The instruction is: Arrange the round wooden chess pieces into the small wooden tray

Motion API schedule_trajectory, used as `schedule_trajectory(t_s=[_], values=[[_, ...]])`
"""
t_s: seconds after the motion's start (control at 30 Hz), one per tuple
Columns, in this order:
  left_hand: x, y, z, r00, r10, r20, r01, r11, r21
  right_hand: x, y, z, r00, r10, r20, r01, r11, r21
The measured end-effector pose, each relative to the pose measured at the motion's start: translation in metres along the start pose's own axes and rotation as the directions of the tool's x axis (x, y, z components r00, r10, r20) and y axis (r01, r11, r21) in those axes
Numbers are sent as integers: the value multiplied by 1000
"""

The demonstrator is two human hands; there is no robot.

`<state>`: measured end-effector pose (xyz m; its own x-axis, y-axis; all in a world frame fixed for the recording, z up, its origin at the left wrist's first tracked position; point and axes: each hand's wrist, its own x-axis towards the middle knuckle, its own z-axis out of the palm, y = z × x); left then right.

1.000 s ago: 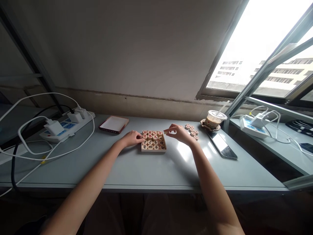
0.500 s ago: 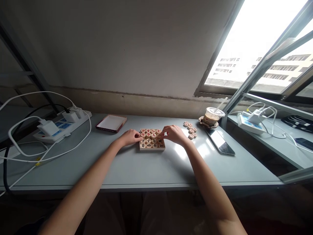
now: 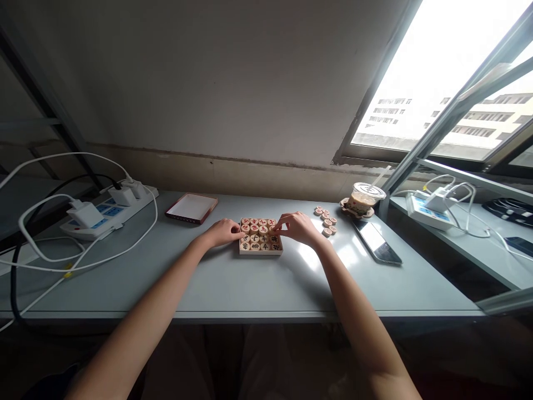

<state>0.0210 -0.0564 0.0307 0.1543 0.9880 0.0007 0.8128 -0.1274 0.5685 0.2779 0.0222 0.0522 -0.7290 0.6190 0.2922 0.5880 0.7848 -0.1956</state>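
A shallow wooden box [image 3: 261,253] sits on the desk in front of me, filled with rows of round Chinese chess pieces, red characters at the back and black ones at the front. My left hand [image 3: 222,232] is closed at the box's left wall, thumb and fingers against its edge. Over the right side, my right hand [image 3: 298,228] pinches at a chess piece [image 3: 272,229] in a red row; the fingers partly cover it. Several loose red-marked chess pieces [image 3: 327,221] lie to the right of this hand.
A red-edged box lid [image 3: 192,208] lies inside up at back left. Power strips with white cables [image 3: 104,214] occupy the left end. On the right are a phone [image 3: 378,243] and a lidded drink cup [image 3: 361,201] on a coaster. A metal post stands beside the cup.
The whole view has shifted slightly. Both hands keep nearly the same places at the box, and the right fingers remain at the piece on its right side.
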Motion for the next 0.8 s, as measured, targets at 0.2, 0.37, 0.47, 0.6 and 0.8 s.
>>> schedule_trajectory(t_s=[0.2, 0.37, 0.47, 0.6, 0.8], values=[[0, -1, -1, 1000, 4, 7, -4, 1000, 3, -1, 12, -11, 987, 109, -118, -112, 993, -23], [2, -3, 0, 1000, 17, 2, -17, 1000, 23, -67, 59, -44, 571, 657, -492, -774, 631, -55], [3, -3, 0, 1000, 15, 17, -15, 1000, 15, -134, 88, -55, 264, 886, -381, -955, 297, 29], [3, -2, 0, 1000, 6, 28, -6, 1000, 16, -183, 106, -54, 214, 969, -124, -971, 225, 84], [2, 1, -3, 1000, 2, 30, -3, 1000, 31, -174, 83, -47, 236, 937, -256, -969, 247, 10]])
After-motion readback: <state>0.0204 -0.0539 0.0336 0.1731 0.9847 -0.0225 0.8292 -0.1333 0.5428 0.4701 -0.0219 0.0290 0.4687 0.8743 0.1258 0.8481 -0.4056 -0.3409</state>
